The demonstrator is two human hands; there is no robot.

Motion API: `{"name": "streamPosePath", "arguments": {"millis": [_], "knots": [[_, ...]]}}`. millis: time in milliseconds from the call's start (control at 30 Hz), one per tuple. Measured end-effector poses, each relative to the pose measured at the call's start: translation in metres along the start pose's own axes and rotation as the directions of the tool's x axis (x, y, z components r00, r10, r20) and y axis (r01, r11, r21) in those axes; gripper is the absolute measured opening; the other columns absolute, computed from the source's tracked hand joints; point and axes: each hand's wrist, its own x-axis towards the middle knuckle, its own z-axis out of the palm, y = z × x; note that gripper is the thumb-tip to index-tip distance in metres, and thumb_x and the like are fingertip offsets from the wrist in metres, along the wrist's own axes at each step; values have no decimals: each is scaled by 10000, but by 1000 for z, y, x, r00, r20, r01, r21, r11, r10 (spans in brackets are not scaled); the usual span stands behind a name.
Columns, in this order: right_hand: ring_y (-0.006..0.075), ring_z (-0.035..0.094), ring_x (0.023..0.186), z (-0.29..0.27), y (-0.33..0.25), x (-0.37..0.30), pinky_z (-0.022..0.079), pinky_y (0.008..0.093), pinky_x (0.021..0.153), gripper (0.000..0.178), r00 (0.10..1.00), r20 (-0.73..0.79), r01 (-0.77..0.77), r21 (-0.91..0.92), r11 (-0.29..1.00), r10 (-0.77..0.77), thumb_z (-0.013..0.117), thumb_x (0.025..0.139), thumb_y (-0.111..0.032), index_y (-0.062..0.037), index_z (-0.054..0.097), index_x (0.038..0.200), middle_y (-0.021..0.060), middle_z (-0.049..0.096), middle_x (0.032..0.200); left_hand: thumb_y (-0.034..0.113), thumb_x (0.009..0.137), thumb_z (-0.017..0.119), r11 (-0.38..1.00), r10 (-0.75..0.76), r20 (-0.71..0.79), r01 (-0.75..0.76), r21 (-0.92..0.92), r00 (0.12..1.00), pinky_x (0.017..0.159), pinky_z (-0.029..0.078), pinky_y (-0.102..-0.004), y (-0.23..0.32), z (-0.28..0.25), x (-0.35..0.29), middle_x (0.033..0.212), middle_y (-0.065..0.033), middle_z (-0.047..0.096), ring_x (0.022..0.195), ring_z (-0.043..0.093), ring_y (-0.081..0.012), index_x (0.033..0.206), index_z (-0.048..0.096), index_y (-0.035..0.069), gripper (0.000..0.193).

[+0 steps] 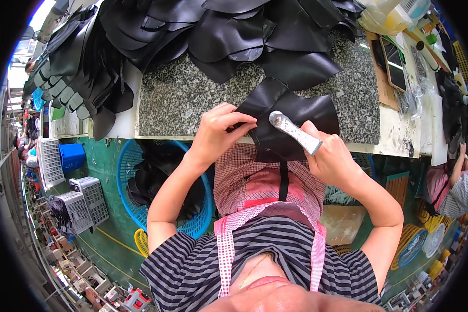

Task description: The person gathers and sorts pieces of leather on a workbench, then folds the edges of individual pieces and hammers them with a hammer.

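A black leather piece with a seam across it lies over the front edge of the speckled stone slab, its near part hanging past the edge. At its left side my left hand is closed, thumb and fingers pinching the leather's edge. My right hand is wrapped round a hammer with a worn, whitish metal head. The hammer's round face is over the middle of the leather; whether it touches cannot be made out. My palm hides the handle.
Black leather pieces are heaped along the slab's far side, with more stacked at left. A phone lies at right. Below the table's left stands a blue basket of black pieces. Grey crates are on the floor; another person is far right.
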Motion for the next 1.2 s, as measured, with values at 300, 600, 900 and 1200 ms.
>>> {"name": "streamPosePath", "arguments": {"millis": [300,600,900,1200], "knots": [[468,653,744,1,7,-1,518,567,644,292,1000,4,-15,27,1000,15,609,880,-27,12,443,1116,250,631,746,87,764,824,858,407,166,-439,269,898,641,498,-371,-2,-11,9,732,-30,551,708,575,-226,963,761,98,210],[471,649,765,4,9,-1,528,562,665,297,1000,-1,-6,97,995,6,569,827,17,4,462,1104,249,634,783,134,797,790,922,385,-10,-384,49,923,772,518,-318,-6,-10,3,949,-7,715,865,665,-210,1050,720,135,263],[478,578,694,9,14,-4,464,488,585,105,997,-61,43,101,994,-37,539,985,-30,47,524,1055,214,527,916,183,847,703,700,587,59,-542,466,808,685,483,-274,-5,3,-41,1175,-47,760,809,649,-135,1121,722,155,276],[474,578,707,10,16,-5,478,483,602,112,998,-55,35,85,996,-31,522,1007,-51,44,532,1066,203,531,932,43,733,791,913,372,-87,-347,215,924,710,529,-395,-7,8,-27,911,-72,636,841,636,-275,1110,714,75,386]]}}
